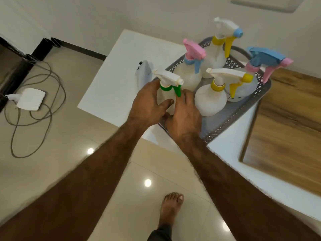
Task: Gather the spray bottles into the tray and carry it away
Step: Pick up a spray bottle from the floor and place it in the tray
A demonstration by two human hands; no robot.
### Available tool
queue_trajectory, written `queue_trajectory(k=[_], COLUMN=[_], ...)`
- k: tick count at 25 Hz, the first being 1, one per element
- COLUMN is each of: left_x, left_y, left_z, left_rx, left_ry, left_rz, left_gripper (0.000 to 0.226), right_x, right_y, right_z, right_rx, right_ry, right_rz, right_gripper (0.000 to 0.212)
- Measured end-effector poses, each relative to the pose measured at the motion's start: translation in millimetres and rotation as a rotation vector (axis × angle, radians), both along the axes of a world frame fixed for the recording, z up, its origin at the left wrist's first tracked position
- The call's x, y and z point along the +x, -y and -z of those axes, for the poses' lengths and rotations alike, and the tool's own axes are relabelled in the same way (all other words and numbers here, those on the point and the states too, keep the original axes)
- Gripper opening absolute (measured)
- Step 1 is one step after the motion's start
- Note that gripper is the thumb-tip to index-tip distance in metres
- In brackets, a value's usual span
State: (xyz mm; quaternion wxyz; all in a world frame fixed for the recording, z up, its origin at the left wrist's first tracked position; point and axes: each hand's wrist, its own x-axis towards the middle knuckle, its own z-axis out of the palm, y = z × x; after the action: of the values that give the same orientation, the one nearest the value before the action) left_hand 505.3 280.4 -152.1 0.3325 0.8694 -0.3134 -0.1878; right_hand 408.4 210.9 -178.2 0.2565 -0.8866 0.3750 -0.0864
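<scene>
A grey perforated tray [231,117] sits on the white table and holds several translucent spray bottles. The green-trigger bottle [167,94] stands at the tray's near left corner. My left hand [149,105] wraps its left side and my right hand [184,112] presses against its right side. Behind it stand a pink-headed bottle [191,73], a yellow-collared bottle [211,98], a tall bottle with a yellow trigger [217,54] and a blue-and-pink-headed bottle [243,91]. Both hands hide the green bottle's lower body.
A white phone [143,73] leans just left of the tray on the white table [111,80]. A wooden board [286,129] lies to the right. On the tiled floor at left are a power strip [31,100] and looped cables [34,119]. My bare foot [171,209] is below.
</scene>
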Motion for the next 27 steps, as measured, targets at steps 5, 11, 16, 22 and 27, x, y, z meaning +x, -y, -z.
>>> queue_trajectory(k=[5,11,16,22,27], left_x=[8,-40,-142,-294,-446], left_y=[1,-14,-12,54,112], left_z=[15,1,-13,-16,1], left_rx=[-0.006,-0.085,-0.194,-0.255,-0.238], left_ry=[-0.017,0.082,0.201,0.052,-0.091], left_rz=[0.014,-0.159,-0.175,0.064,0.340], left_gripper=[0.065,0.072,0.050,0.039,0.035], right_x=[10,-26,-110,-285,-456], right_y=[1,-4,4,45,73], right_z=[15,-6,-30,-30,-12], right_rx=[0.037,0.095,0.090,0.046,0.042], right_ry=[-0.016,0.076,0.211,0.289,0.266], right_rz=[0.003,-0.010,-0.013,0.271,0.539], right_gripper=[0.078,0.068,0.053,0.044,0.046])
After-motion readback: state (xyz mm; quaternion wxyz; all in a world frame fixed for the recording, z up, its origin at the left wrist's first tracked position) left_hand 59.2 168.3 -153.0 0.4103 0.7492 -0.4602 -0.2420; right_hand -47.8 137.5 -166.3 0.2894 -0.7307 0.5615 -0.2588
